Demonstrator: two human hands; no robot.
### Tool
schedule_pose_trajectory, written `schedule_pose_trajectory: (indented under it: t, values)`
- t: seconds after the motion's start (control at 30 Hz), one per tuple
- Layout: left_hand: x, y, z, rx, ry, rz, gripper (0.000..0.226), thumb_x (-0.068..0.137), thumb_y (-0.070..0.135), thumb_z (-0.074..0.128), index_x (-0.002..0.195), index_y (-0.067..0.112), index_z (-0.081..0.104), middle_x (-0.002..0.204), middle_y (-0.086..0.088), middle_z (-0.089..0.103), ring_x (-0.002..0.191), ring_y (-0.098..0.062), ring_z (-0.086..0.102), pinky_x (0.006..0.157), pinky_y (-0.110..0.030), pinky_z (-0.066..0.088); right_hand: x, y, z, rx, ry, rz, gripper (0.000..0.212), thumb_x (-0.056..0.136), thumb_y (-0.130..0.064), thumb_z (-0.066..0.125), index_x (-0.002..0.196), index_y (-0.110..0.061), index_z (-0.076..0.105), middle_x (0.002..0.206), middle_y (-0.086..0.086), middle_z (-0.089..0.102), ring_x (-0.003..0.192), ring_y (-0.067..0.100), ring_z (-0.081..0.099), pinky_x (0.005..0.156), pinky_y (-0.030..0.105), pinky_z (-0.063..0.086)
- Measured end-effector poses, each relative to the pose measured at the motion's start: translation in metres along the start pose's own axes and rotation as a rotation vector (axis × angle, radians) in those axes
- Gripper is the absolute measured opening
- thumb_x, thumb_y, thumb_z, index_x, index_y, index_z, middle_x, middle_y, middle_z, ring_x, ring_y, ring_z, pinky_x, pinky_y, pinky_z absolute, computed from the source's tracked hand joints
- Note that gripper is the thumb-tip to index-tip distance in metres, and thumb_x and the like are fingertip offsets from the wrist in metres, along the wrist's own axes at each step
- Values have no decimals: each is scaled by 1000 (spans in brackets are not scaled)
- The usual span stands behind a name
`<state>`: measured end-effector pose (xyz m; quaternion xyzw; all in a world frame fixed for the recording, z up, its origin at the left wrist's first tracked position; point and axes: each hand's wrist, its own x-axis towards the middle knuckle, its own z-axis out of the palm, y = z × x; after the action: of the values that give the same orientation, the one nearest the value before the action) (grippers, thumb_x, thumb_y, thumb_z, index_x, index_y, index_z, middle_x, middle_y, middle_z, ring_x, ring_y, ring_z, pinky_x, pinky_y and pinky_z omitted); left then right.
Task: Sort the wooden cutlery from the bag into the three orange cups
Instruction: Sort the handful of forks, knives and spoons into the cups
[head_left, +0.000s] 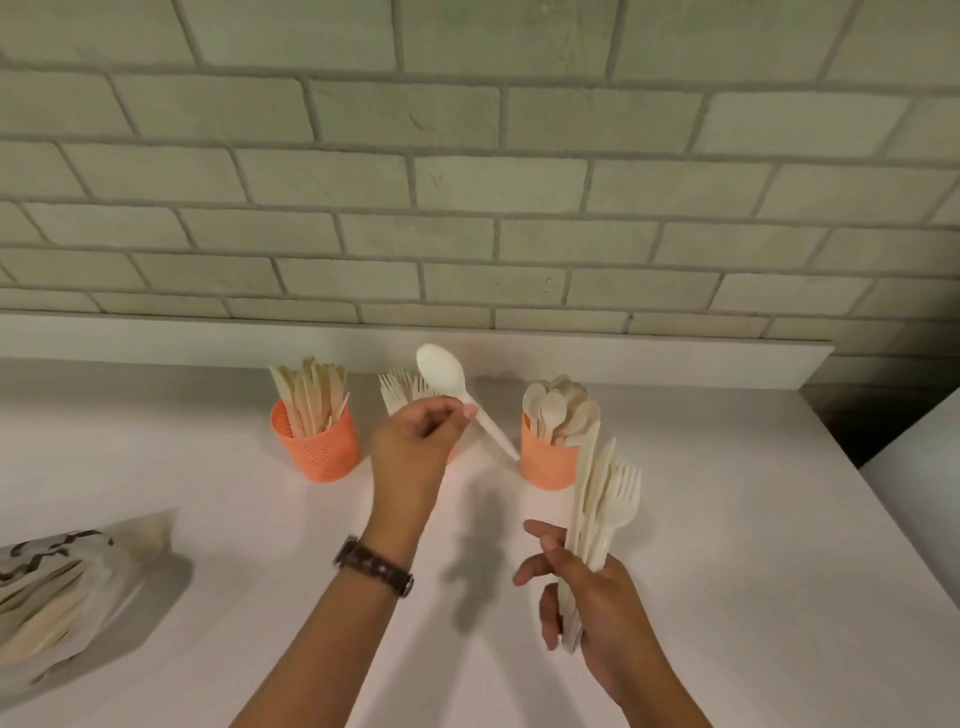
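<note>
My left grip (415, 441) pinches a pale spoon (441, 371) near its neck, between thumb and fingertips, in the air just left of the spoon cup (548, 462). The spoon's bowl points up. Its handle slants down to the right, and the tip ends just beside that cup's left wall; I cannot tell whether it touches. There is a dark watch (374, 566) on that wrist.

My right grip (587, 597) is nearer to me than the spoon cup, fingers curled round a bundle of knives and forks (602, 499). Their heads rise in front of the cup's right side.

The spoon cup is orange, packed with spoons bowl-up, and stands on the white surface (727, 519). Well to its left is the knife cup (319, 447), orange too, with its knives upright. Between the two, a fan of forks (397, 387) shows above my left grip, which covers their holder. Far left of the spoon cup and nearer me lies the bag (52, 587), with cutlery inside.
</note>
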<state>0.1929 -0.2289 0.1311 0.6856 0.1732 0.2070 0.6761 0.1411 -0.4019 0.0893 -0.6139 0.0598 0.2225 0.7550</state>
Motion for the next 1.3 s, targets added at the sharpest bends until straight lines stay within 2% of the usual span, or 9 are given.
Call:
schedule_pose_trajectory:
  t: [0.13, 0.27, 0.4, 0.57, 0.67, 0.77, 0.93, 1.03, 1.3]
  values:
    - [23, -9, 42, 133, 33, 130, 8, 76, 17, 75, 81, 11, 73, 70, 6, 68, 61, -2, 59, 64, -11, 46, 1, -1, -10, 26, 107, 30, 16, 93, -14, 54, 100, -12, 68, 51, 7, 49, 31, 15, 27, 39, 18, 22]
    - [33, -38, 78, 309, -99, 126, 11, 79, 17, 72, 86, 9, 75, 83, -3, 73, 75, -16, 65, 69, -23, 50, 3, -6, -17, 17, 163, 16, 7, 89, -10, 60, 92, -7, 66, 44, -1, 34, 31, 14, 26, 39, 17, 20]
    - [29, -68, 82, 566, -198, 128, 22, 81, 23, 70, 101, 16, 73, 96, -3, 67, 79, -10, 55, 61, -10, 32, 2, -9, -21, -40, 198, 11, 11, 84, -14, 67, 93, -10, 63, 45, 0, 38, 32, 14, 31, 38, 18, 24]
    - [-5, -51, 61, 356, -219, 34, 9, 81, 24, 70, 89, 29, 69, 86, 6, 65, 66, -2, 54, 62, -4, 39, 2, -10, -20, -52, 168, 12, 11, 87, -15, 64, 97, -15, 65, 48, -4, 41, 34, 12, 32, 37, 17, 25]
    - [-38, -29, 43, 176, -359, -141, 8, 82, 23, 68, 86, 20, 75, 85, 9, 74, 72, 1, 63, 62, -6, 43, 0, -10, -13, -45, 116, 21, 13, 86, -13, 64, 99, -15, 65, 48, -2, 41, 35, 12, 31, 38, 17, 24]
    - [-62, -20, 24, 128, -466, -254, 15, 79, 24, 71, 92, 20, 75, 87, 3, 75, 73, -9, 69, 62, -13, 49, 1, -8, -3, -112, 78, 14, 9, 80, -5, 70, 81, -5, 61, 46, -1, 40, 35, 12, 31, 37, 19, 25]
    - [-74, -25, -3, 202, -402, -229, 13, 73, 19, 77, 78, 31, 77, 88, -10, 68, 63, -17, 54, 62, -22, 47, -3, -5, 16, -219, -41, 6, 10, 76, 3, 69, 84, -3, 68, 54, 5, 48, 38, 14, 35, 38, 21, 27]
    - [-78, -23, -22, 147, -384, -277, 11, 73, 13, 76, 72, 24, 78, 78, -9, 66, 59, -14, 58, 59, -21, 47, -4, 0, 26, -242, -131, 11, 23, 66, -10, 73, 88, -1, 69, 55, 5, 54, 38, 14, 39, 40, 23, 31]
    - [-78, -10, -72, 52, -324, -310, 14, 84, 7, 63, 88, 6, 76, 66, -22, 65, 52, -19, 53, 69, -27, 55, -1, 4, 57, -145, -337, 3, 11, 81, -4, 67, 91, -3, 72, 69, 14, 65, 42, 15, 40, 42, 24, 36]
